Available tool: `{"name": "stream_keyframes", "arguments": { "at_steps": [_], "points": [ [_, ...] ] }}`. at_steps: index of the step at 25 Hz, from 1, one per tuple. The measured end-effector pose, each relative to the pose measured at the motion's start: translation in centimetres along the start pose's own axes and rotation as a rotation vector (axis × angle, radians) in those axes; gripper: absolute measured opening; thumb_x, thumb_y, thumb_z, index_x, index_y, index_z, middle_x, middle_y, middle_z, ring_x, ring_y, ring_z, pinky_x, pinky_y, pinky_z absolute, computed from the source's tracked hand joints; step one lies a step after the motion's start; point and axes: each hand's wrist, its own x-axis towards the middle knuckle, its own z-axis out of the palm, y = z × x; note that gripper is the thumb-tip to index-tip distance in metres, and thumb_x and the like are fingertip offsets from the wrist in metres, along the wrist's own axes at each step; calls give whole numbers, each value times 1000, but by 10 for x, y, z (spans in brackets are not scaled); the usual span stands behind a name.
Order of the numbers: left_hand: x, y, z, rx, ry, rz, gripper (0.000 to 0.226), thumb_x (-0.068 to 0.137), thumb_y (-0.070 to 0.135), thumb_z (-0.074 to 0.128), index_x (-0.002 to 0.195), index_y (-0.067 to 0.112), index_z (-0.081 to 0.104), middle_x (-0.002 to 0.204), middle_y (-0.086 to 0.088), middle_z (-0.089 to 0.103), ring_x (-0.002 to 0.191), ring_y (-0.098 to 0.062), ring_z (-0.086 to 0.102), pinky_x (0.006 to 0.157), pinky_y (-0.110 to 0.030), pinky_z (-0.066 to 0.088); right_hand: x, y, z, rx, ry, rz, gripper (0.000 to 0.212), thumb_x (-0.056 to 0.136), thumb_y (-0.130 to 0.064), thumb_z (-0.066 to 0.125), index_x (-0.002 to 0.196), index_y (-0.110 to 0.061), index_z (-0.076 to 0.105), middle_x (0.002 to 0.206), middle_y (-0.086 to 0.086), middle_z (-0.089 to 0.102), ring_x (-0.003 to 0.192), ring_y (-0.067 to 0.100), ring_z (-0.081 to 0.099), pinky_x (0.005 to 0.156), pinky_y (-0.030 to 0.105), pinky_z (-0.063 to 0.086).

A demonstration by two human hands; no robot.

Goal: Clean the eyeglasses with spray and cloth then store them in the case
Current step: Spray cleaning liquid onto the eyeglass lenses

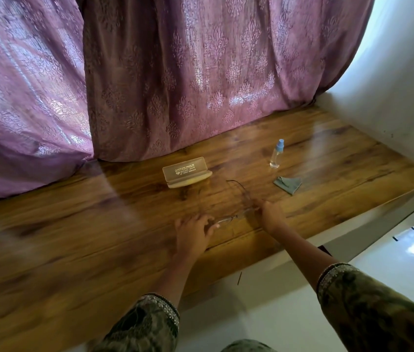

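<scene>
Thin-framed eyeglasses [236,199] lie on the wooden table [99,237], temples unfolded. My left hand [193,231] rests at the frame's near left end, fingertips touching it. My right hand [272,214] touches the frame's right side; blur hides whether either hand pinches it. A closed cream case [187,175] sits beyond the glasses. To the right stand a small clear spray bottle [276,154] with a blue cap and a crumpled grey-blue cloth [288,184].
A purple patterned curtain [175,85] hangs down onto the table's far edge. A white wall [391,85] bounds the right side. The table's front edge [302,252] runs just under my right forearm.
</scene>
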Motion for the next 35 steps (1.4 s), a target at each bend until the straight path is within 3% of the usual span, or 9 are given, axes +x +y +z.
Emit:
{"name": "stream_keyframes", "arguments": {
  "at_steps": [7, 11, 13, 16, 20, 24, 28, 33, 35],
  "points": [
    [7, 2, -2, -4, 49, 53, 24, 94, 38, 44, 108, 26, 59, 111, 5, 64, 99, -15, 57, 92, -34, 29, 3, 0, -8, 168, 96, -114, 16, 88, -6, 55, 102, -3, 63, 92, 17, 68, 84, 29, 62, 69, 28, 41],
    [23, 4, -19, 21, 136, 146, 29, 91, 38, 49, 110, 21, 63, 110, -2, 57, 103, -19, 52, 86, -31, 31, 12, 0, -37, 296, 149, -245, 11, 86, -6, 59, 96, -6, 64, 83, 5, 67, 74, 15, 61, 69, 24, 46],
    [34, 9, -30, -39, 207, 180, 27, 88, 37, 53, 104, 18, 66, 112, -4, 53, 104, -19, 48, 83, -31, 34, 19, -4, -54, 423, 127, -257, 10, 87, -2, 57, 94, -4, 64, 82, -2, 63, 75, 8, 58, 72, 21, 46],
    [47, 19, -50, -270, 266, 265, 25, 91, 29, 52, 100, 10, 64, 118, -5, 52, 102, -10, 48, 83, -28, 40, 24, -14, -77, 671, 58, -243, 11, 89, 2, 52, 93, -2, 61, 83, 9, 61, 75, 8, 60, 73, 22, 51],
    [60, 23, -69, -454, 313, 327, 40, 94, 43, 34, 89, 11, 57, 88, 2, 53, 82, -10, 49, 70, -25, 39, 28, -30, -95, 853, 37, -228, 16, 92, 1, 47, 89, -9, 60, 70, 4, 61, 56, -2, 59, 56, 11, 49],
    [70, 35, -74, -512, 425, 296, 49, 94, 48, 24, 78, 8, 48, 75, 2, 49, 71, -12, 45, 61, -23, 32, 43, -38, -105, 922, 82, -182, 18, 94, -3, 45, 95, -8, 62, 57, -8, 63, 51, -1, 56, 55, 12, 48],
    [85, 43, -71, -550, 448, 220, 43, 93, 40, 26, 79, 7, 50, 75, -2, 52, 73, -19, 51, 64, -28, 35, 56, -42, -111, 965, 120, -151, 20, 96, -7, 41, 105, -8, 58, 70, 4, 59, 54, 1, 57, 54, 12, 46],
    [104, 50, -67, -633, 457, 135, 41, 92, 40, 29, 82, 7, 51, 79, -4, 54, 75, -16, 50, 66, -24, 34, 73, -17, -99, 998, 290, 66, 16, 90, -3, 45, 97, -10, 57, 71, 8, 59, 54, 7, 58, 51, 15, 45],
    [110, 56, -66, -637, 459, 84, 36, 94, 33, 31, 85, 6, 53, 80, -2, 53, 75, -14, 49, 64, -23, 33, 80, 1, -82, 935, 380, 194, 18, 82, -4, 53, 92, -17, 60, 81, 11, 64, 65, 14, 64, 62, 25, 52]
  ]
}}
